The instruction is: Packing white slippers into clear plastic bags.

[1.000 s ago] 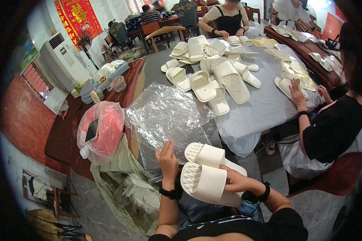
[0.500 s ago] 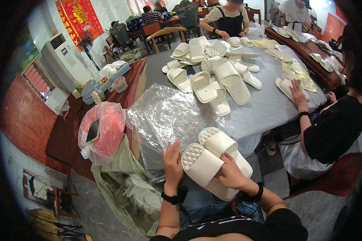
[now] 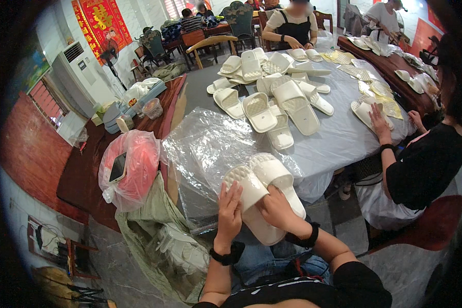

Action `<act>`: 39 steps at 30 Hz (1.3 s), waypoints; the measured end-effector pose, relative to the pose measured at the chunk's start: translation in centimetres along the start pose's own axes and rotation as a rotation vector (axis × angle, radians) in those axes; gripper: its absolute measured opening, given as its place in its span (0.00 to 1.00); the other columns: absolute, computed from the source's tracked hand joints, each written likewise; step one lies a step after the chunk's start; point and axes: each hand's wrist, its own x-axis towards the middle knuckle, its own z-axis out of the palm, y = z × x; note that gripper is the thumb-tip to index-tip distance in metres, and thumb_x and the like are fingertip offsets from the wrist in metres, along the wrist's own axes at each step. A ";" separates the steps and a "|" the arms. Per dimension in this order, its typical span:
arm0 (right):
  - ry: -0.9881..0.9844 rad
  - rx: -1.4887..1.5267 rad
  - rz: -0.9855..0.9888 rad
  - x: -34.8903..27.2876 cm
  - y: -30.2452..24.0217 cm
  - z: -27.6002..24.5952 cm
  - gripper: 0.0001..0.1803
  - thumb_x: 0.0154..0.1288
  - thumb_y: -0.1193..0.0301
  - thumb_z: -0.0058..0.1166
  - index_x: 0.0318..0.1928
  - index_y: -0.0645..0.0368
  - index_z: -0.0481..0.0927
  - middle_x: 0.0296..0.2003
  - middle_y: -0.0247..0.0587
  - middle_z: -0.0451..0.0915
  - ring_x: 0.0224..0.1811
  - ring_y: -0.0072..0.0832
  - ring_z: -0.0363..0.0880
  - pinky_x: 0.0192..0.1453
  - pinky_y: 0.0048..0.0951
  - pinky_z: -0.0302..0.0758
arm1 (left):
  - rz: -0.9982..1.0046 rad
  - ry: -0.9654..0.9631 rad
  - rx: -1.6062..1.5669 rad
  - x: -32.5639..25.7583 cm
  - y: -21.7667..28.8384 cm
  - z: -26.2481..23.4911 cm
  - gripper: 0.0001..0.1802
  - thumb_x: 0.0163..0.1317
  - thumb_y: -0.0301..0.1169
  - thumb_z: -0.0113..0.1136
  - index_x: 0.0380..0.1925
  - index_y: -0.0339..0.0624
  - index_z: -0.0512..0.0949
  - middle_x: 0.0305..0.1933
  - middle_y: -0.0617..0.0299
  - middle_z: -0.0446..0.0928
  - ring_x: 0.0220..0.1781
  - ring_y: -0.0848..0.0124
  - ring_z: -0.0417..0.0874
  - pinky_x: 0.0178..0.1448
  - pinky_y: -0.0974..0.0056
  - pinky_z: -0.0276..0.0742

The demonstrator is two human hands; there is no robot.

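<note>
Both my hands hold a pair of white slide slippers (image 3: 264,187) stacked side by side over my lap, at the near edge of the table. My left hand (image 3: 230,213) grips the left slipper along its side. My right hand (image 3: 276,210) presses on the pair from the right, under the straps. Just beyond the slippers a clear plastic bag (image 3: 210,149) lies flat on the grey table (image 3: 339,138).
A heap of white slippers (image 3: 272,97) covers the table's middle. A person in black (image 3: 421,164) sits at the right handling a slipper; another sits at the far end. At my left hangs a pink bag (image 3: 131,167) with a phone; below it an open green sack (image 3: 159,241).
The slipper pair has swung from lying crosswise to pointing away from me, and my hands have shifted with it toward the plastic bag.
</note>
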 end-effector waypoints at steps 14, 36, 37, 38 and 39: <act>0.166 -0.079 0.009 9.0 3.5 8.4 0.14 0.53 0.69 0.53 0.36 0.66 0.78 0.34 0.56 0.78 0.40 0.51 0.77 0.49 0.49 0.71 | -0.315 0.209 0.040 0.7 -4.8 1.6 0.28 0.60 0.21 0.46 0.63 0.41 0.64 0.70 0.38 0.52 0.70 0.45 0.56 0.69 0.55 0.57; -0.089 0.004 -0.208 4.4 2.9 3.6 0.31 0.55 0.56 0.60 0.61 0.43 0.70 0.63 0.55 0.61 0.68 0.51 0.55 0.71 0.50 0.49 | -0.244 0.286 -0.204 -0.7 -7.7 2.0 0.32 0.49 0.15 0.43 0.59 0.37 0.68 0.68 0.44 0.57 0.70 0.51 0.57 0.71 0.55 0.53; -0.086 -0.005 -0.225 4.2 2.8 3.4 0.31 0.55 0.56 0.61 0.60 0.43 0.71 0.63 0.54 0.62 0.68 0.50 0.55 0.71 0.49 0.49 | -0.243 0.278 -0.172 -0.6 -7.5 2.0 0.33 0.48 0.14 0.43 0.59 0.38 0.68 0.68 0.44 0.58 0.70 0.51 0.58 0.71 0.55 0.53; -0.086 -0.005 -0.224 4.3 2.6 3.3 0.31 0.55 0.56 0.61 0.60 0.43 0.71 0.63 0.54 0.62 0.68 0.50 0.55 0.71 0.49 0.49 | -0.242 0.272 -0.139 -0.5 -7.3 2.0 0.34 0.46 0.14 0.42 0.59 0.38 0.68 0.67 0.44 0.59 0.70 0.51 0.59 0.71 0.55 0.53; -0.077 -0.013 -0.205 4.5 2.4 3.1 0.30 0.54 0.58 0.61 0.59 0.44 0.72 0.62 0.53 0.63 0.68 0.49 0.57 0.71 0.48 0.50 | -0.241 0.270 -0.140 -0.4 -6.9 1.8 0.34 0.46 0.14 0.42 0.59 0.38 0.68 0.67 0.44 0.59 0.70 0.51 0.59 0.71 0.55 0.53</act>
